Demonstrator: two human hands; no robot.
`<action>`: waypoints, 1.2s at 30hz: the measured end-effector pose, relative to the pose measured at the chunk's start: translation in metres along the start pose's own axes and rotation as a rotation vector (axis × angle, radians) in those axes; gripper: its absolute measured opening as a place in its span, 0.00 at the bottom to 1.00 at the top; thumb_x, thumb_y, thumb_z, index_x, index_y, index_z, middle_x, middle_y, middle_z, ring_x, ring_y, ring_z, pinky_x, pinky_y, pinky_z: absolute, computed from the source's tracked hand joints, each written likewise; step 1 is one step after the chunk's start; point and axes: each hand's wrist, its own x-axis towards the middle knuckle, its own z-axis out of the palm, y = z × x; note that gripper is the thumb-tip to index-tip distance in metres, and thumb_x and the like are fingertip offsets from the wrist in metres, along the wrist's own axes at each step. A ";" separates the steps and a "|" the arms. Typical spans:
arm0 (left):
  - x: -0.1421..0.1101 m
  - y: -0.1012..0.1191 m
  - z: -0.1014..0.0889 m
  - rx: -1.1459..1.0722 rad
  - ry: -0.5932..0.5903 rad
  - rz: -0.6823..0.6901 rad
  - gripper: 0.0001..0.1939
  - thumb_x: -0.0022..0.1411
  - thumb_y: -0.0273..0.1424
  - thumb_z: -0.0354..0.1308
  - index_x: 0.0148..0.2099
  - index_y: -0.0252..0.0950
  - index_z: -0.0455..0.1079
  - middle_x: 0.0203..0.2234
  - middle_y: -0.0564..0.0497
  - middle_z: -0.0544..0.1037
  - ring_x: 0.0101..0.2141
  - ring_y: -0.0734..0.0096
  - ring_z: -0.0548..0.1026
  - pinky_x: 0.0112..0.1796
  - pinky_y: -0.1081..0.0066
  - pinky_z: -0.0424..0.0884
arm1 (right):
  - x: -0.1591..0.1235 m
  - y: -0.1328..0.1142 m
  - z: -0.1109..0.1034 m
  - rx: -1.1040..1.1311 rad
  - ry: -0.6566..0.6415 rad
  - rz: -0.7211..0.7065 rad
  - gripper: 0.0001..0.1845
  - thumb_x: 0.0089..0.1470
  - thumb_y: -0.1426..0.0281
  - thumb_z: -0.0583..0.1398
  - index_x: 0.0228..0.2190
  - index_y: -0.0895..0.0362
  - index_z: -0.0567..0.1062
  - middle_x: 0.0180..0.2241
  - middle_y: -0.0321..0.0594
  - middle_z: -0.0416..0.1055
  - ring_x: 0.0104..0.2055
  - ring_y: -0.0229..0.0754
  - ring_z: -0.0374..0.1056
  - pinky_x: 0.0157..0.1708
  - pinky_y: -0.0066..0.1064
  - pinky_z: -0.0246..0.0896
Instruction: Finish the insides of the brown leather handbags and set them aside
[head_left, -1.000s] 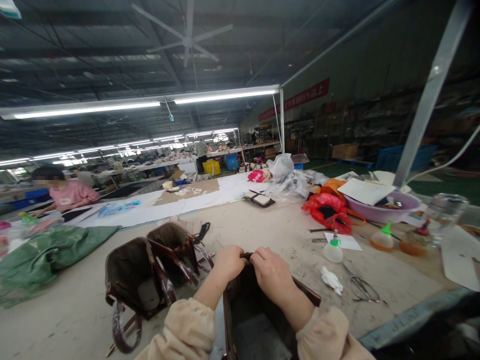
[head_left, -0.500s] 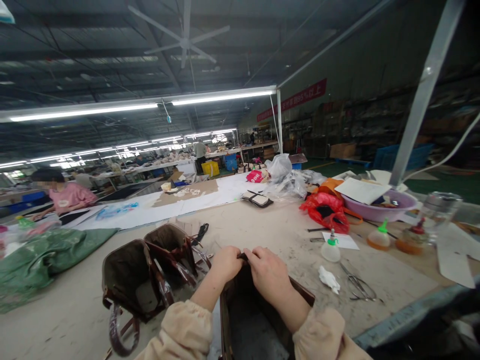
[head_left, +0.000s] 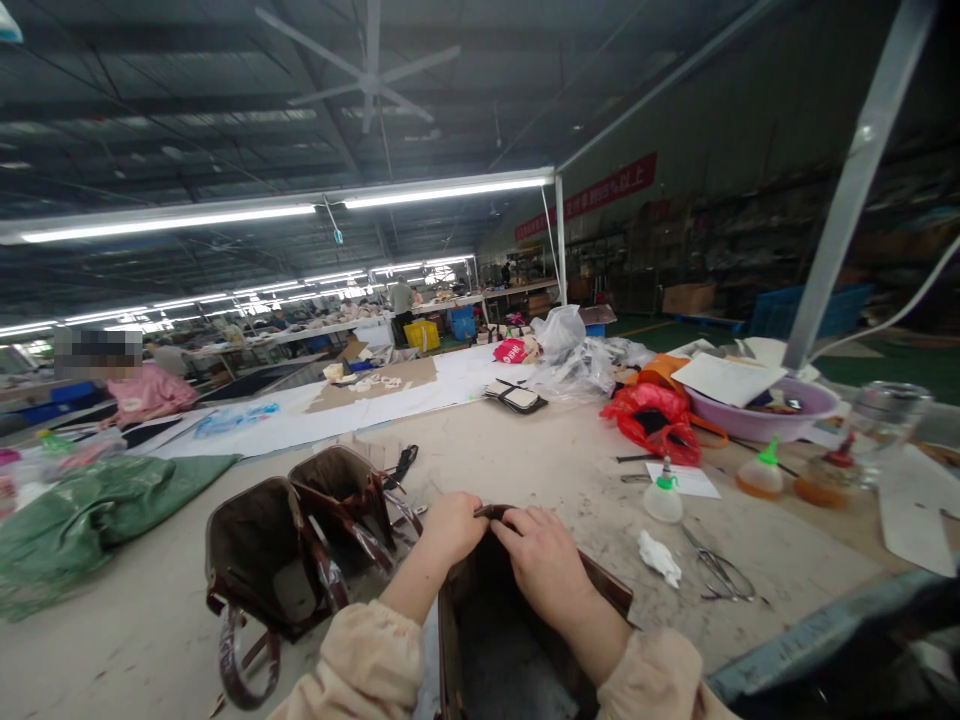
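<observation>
A dark brown handbag (head_left: 491, 640) stands in front of me with its mouth facing up. My left hand (head_left: 452, 528) pinches the far rim of the bag near its left corner. Just beside it, my right hand (head_left: 544, 560) has its thumb inside the rim and its fingers over the outer side, closed on the same edge. The fingertips of both hands are partly hidden. To the left lie two similar brown handbags, a nearer one (head_left: 259, 535) and a farther one (head_left: 337, 480), both open, with plastic-wrapped handles.
Right of the bag lie a crumpled white tissue (head_left: 659, 559), scissors (head_left: 718, 572) and a green-capped bottle (head_left: 664, 500). Farther right are a red plastic bag (head_left: 656, 420) and a purple basin (head_left: 765, 418). Green cloth (head_left: 97, 530) covers the left side. A person in pink (head_left: 150, 395) sits beyond.
My right hand's fingers have spread and shifted slightly right along the rim, showing more of the edge between the hands. My left hand keeps its grip. The view has shifted slightly.
</observation>
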 end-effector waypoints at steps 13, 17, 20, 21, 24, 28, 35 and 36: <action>-0.006 -0.012 0.002 -0.338 0.096 0.221 0.15 0.57 0.39 0.48 0.36 0.38 0.72 0.30 0.53 0.77 0.32 0.72 0.72 0.33 0.75 0.64 | 0.029 0.027 -0.012 0.506 -0.109 0.296 0.21 0.47 0.69 0.56 0.45 0.58 0.70 0.39 0.42 0.71 0.39 0.40 0.65 0.40 0.29 0.58; -0.004 -0.012 0.002 -0.326 0.071 0.204 0.16 0.57 0.39 0.47 0.35 0.37 0.73 0.28 0.53 0.77 0.30 0.72 0.71 0.32 0.75 0.64 | 0.042 0.041 -0.013 0.603 -0.349 0.210 0.15 0.45 0.67 0.55 0.35 0.58 0.76 0.30 0.38 0.74 0.30 0.38 0.65 0.31 0.25 0.57; 0.000 -0.013 0.005 -0.291 0.095 0.174 0.15 0.56 0.38 0.47 0.33 0.37 0.73 0.26 0.53 0.76 0.28 0.73 0.70 0.29 0.75 0.62 | 0.043 0.047 -0.013 0.661 -0.472 0.155 0.12 0.45 0.67 0.55 0.29 0.58 0.76 0.23 0.33 0.71 0.24 0.34 0.61 0.23 0.23 0.51; 0.002 -0.013 0.007 -0.284 0.102 0.157 0.15 0.56 0.38 0.48 0.32 0.37 0.73 0.24 0.53 0.76 0.27 0.73 0.69 0.28 0.75 0.61 | 0.044 0.048 -0.013 0.682 -0.510 0.154 0.12 0.45 0.67 0.55 0.27 0.58 0.76 0.21 0.31 0.69 0.22 0.33 0.59 0.21 0.22 0.49; 0.006 -0.014 0.012 -0.260 0.111 0.112 0.12 0.53 0.36 0.51 0.30 0.36 0.72 0.21 0.54 0.73 0.24 0.74 0.67 0.24 0.76 0.58 | 0.046 0.049 -0.008 0.739 -0.530 0.193 0.13 0.45 0.66 0.54 0.25 0.59 0.76 0.19 0.30 0.67 0.21 0.32 0.56 0.20 0.22 0.47; 0.008 -0.014 0.014 -0.238 0.136 0.122 0.09 0.51 0.34 0.52 0.27 0.36 0.71 0.18 0.55 0.70 0.22 0.76 0.64 0.24 0.77 0.55 | 0.053 0.043 0.005 0.791 -0.419 0.227 0.14 0.44 0.65 0.54 0.25 0.58 0.77 0.20 0.31 0.67 0.23 0.33 0.58 0.22 0.23 0.47; 0.005 -0.011 0.010 -0.203 0.130 0.096 0.08 0.51 0.33 0.53 0.26 0.34 0.69 0.17 0.55 0.67 0.22 0.77 0.63 0.23 0.76 0.52 | 0.055 0.036 0.025 0.725 -0.299 0.274 0.13 0.43 0.64 0.55 0.19 0.57 0.76 0.15 0.31 0.65 0.21 0.34 0.58 0.21 0.24 0.47; 0.005 -0.011 0.009 -0.197 0.126 0.092 0.08 0.50 0.33 0.54 0.26 0.34 0.69 0.17 0.55 0.68 0.22 0.77 0.63 0.23 0.76 0.52 | 0.054 0.036 0.026 0.716 -0.285 0.273 0.13 0.43 0.65 0.55 0.20 0.57 0.76 0.16 0.31 0.66 0.21 0.34 0.58 0.22 0.24 0.47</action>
